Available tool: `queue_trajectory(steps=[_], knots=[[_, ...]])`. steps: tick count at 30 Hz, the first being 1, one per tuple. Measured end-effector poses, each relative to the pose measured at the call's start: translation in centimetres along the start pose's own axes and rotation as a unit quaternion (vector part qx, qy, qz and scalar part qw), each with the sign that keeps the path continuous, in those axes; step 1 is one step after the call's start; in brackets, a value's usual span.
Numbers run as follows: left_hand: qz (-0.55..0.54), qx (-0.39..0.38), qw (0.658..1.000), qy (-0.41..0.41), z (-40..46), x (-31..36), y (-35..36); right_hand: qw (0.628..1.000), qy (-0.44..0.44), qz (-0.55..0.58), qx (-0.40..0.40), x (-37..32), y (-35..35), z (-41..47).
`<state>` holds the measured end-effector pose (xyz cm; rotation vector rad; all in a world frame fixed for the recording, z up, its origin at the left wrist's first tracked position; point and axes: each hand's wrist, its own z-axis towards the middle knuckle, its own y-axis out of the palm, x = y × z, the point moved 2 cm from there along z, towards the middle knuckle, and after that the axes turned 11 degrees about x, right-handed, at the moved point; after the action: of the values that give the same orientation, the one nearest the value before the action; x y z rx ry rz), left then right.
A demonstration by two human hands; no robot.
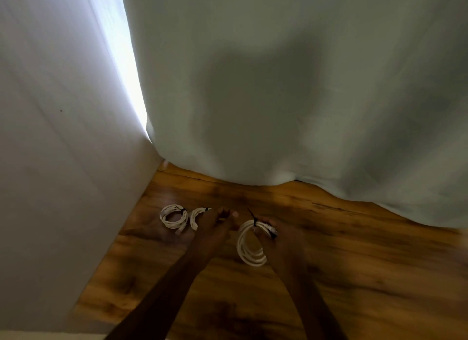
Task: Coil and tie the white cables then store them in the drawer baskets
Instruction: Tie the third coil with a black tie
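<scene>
My right hand [279, 234] grips a coiled white cable [249, 248] by its upper right side, where a black tie [254, 219] sticks up from the loops. The coil hangs a little above the wooden floor [354, 251]. My left hand [217, 222] reaches forward with its fingers loosely spread, over the right part of a second white coil [196, 218] lying on the floor. Whether it touches that coil is blurred. A third tied white coil [174, 217] lies farther left, apart from both hands.
A pale curtain [278, 86] hangs down to the floor straight ahead. A white wall or panel [63, 137] runs along the left side, with bright light in the gap between them. No drawer or basket is in view.
</scene>
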<state>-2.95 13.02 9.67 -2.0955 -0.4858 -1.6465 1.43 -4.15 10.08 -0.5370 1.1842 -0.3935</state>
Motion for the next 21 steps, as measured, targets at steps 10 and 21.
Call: queue_trajectory(steps=[10, 21], knots=[[0.12, 0.06, 0.988, -0.072, 3.5, -9.0, -8.2, 0.99, 0.073, -0.003, -0.124, 2.0, 7.7, 0.5], [0.144, 0.244, 0.948, -0.147, 9.9, -12.6, -14.1, 0.98, 0.185, -0.039, -0.059, 4.0, 14.1, 2.0]])
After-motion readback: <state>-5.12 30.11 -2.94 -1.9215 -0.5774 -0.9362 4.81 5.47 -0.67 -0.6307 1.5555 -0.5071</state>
